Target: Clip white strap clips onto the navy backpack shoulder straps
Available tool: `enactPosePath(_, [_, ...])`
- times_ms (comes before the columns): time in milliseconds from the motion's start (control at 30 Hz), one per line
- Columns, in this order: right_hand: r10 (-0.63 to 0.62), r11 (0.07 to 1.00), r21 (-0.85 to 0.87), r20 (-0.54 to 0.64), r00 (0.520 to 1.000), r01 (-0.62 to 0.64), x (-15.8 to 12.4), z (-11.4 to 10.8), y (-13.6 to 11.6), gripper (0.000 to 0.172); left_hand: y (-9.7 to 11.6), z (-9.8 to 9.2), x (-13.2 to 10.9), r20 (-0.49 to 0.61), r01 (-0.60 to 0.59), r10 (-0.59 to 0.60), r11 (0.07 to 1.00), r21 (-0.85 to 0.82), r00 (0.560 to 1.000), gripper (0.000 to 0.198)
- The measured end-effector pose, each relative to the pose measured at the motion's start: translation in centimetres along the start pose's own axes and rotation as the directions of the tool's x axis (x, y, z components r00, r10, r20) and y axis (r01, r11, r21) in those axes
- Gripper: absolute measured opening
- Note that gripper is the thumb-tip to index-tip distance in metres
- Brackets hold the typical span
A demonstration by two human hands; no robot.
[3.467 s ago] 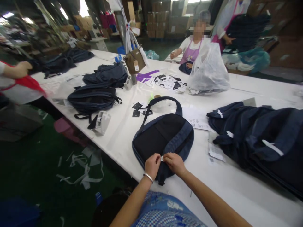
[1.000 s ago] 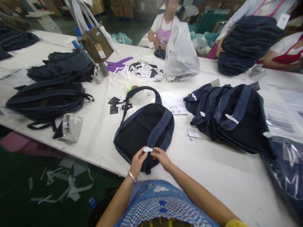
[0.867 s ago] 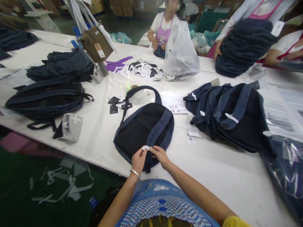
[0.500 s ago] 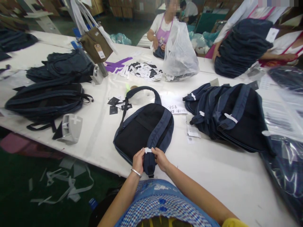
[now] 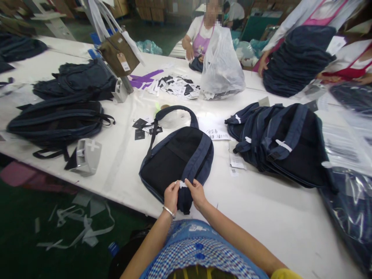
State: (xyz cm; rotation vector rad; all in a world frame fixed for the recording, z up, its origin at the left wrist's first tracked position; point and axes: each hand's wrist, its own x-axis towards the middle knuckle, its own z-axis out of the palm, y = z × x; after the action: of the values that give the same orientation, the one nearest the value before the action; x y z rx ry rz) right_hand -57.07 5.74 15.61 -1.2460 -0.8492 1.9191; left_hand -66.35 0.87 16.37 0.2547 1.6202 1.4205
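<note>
A dark navy backpack [image 5: 174, 155] lies on the white table in front of me, its straps facing up. Around the lower part of its right strap sits a small white strip [image 5: 183, 184]. My left hand [image 5: 171, 197] pinches the strip's left end, and my right hand [image 5: 196, 193] pinches its right end. Both hands are closed at the strap, close together. The backpack's other strap [image 5: 177, 109] loops over its top.
Several navy backpacks with white strips [image 5: 279, 143] are piled on the right. More backpacks [image 5: 55, 124] lie at the left, near a tape dispenser [image 5: 87, 157]. Black tags [image 5: 140, 134] and a clear bag [image 5: 222, 66] are beyond. Two people with dark piles stand across the table.
Both hands have shifted slightly at the strap, and the strap's lower end is folded up a little more. Across the table, a person's hand near the tall stack has moved slightly.
</note>
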Motion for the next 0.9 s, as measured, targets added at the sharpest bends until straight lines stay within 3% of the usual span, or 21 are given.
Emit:
enactPosePath(67, [-0.058,0.993,-0.099,-0.003,0.998,0.058,0.1,-0.4,-0.1,0.039,0.8,-0.7,-0.1,0.072,-0.199,0.189,0.962,0.188,0.979,0.032])
enactPosePath(133, [-0.091,0.979,-0.186,-0.007,0.996,0.088,0.3,-0.9,-0.1,0.040,1.8,-1.2,0.0,0.204,-0.372,0.321,0.877,0.304,0.925,0.028])
enactPosePath(200, [-0.107,0.965,-0.241,0.003,0.994,0.105,0.5,-1.1,-0.1,0.039,2.8,-1.5,0.1,0.318,-0.445,0.344,0.828,0.341,0.884,0.023])
enactPosePath(267, [-0.085,0.966,-0.244,0.025,0.996,0.088,0.5,-1.2,-0.2,0.039,3.4,-1.5,0.3,0.336,-0.438,0.326,0.830,0.346,0.883,0.020])
enactPosePath(433, [0.007,0.995,-0.095,0.139,0.990,0.006,0.1,-1.1,-1.1,0.038,2.9,-1.8,0.5,0.202,-0.344,0.283,0.837,0.426,0.938,0.026])
enactPosePath(600, [0.140,0.990,-0.040,0.229,0.963,-0.134,-0.3,-2.1,-1.1,0.030,1.6,-1.9,0.8,0.104,-0.066,0.038,0.960,0.273,0.994,0.031])
enactPosePath(700, [0.230,0.966,0.059,0.255,0.939,-0.252,-0.5,-2.7,-0.5,0.031,1.2,-1.4,0.9,0.090,0.112,-0.118,0.991,0.071,0.989,0.031])
enactPosePath(800, [0.295,0.923,0.156,0.298,0.908,-0.351,-0.6,-2.9,-0.1,0.036,1.0,-0.9,0.6,0.189,0.268,-0.240,0.954,-0.137,0.952,0.037])
enactPosePath(900, [0.277,0.951,0.083,0.206,0.939,-0.299,-0.7,-2.8,-0.2,0.035,0.8,-0.9,0.2,0.224,0.282,-0.243,0.945,-0.165,0.944,0.041])
